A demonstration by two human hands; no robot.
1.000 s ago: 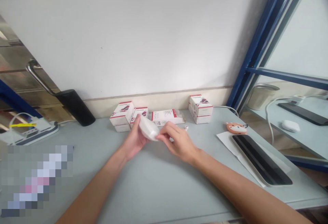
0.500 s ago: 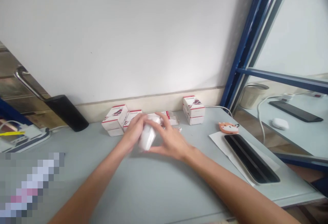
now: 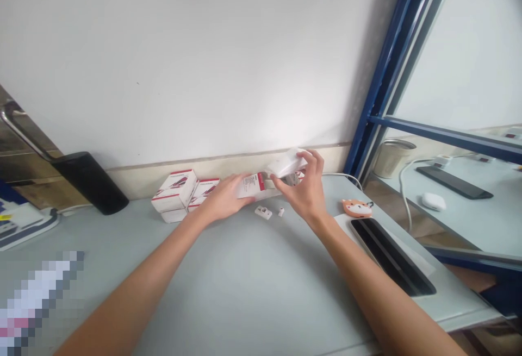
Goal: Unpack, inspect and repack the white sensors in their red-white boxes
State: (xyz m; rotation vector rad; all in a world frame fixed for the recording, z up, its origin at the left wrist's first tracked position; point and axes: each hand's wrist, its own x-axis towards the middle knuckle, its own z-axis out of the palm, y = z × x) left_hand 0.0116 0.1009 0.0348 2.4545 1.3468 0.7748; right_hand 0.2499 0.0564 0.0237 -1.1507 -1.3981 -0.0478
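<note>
So that the red-and-white box [image 3: 249,186] stays still, the left hand [image 3: 222,198] grips it; the right hand [image 3: 300,187] pinches a white block [image 3: 286,163].

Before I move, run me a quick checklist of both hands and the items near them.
Right hand grip on the white rectangular block: ok, fingers wrapped around it.
Left hand on the white-and-red cardboard carton: ok, fingers touching its end.
Inside of that carton: cannot tell, the view is blocked.
Two small white pieces on the pale grey-blue desk: ok, lying apart from both hands.
Stacked white-and-red cartons: ok, standing beside the left hand, not touching it.
</note>
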